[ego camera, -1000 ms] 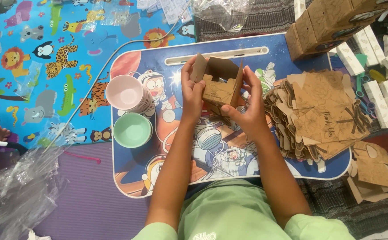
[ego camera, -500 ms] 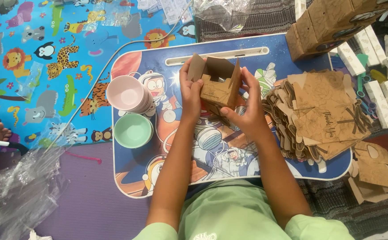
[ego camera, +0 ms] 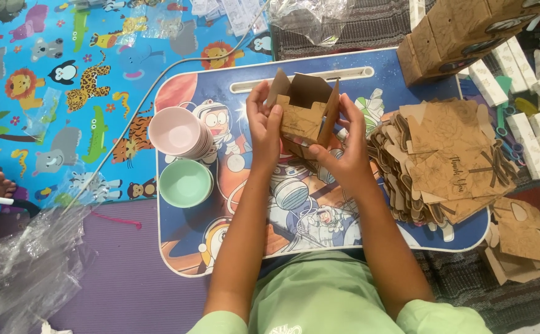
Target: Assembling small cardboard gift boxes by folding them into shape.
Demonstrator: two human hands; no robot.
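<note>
- The left hand (ego camera: 263, 124) grips the left side of a half-folded brown cardboard box (ego camera: 304, 111), fingers curled round its wall and thumb on the front.
- The right hand (ego camera: 344, 145) holds the box's right side, fingers spread along the upright flap, palm underneath.
- The box is held just above the lap tray (ego camera: 220, 247), near the middle of its far edge, top flaps open and standing up.
- It looks light and thin: stiff along the creases, easily dented on the flat panels. Holding by the folded corners and edges seems safest; loose flaps would bend.
- A thick stack of flat box blanks (ego camera: 449, 161) lies at the tray's right edge.
- A pink bowl stack (ego camera: 177, 131) and a green bowl (ego camera: 185, 182) sit near its left edge.
- Finished boxes (ego camera: 461, 31) stand beyond the far right corner.
</note>
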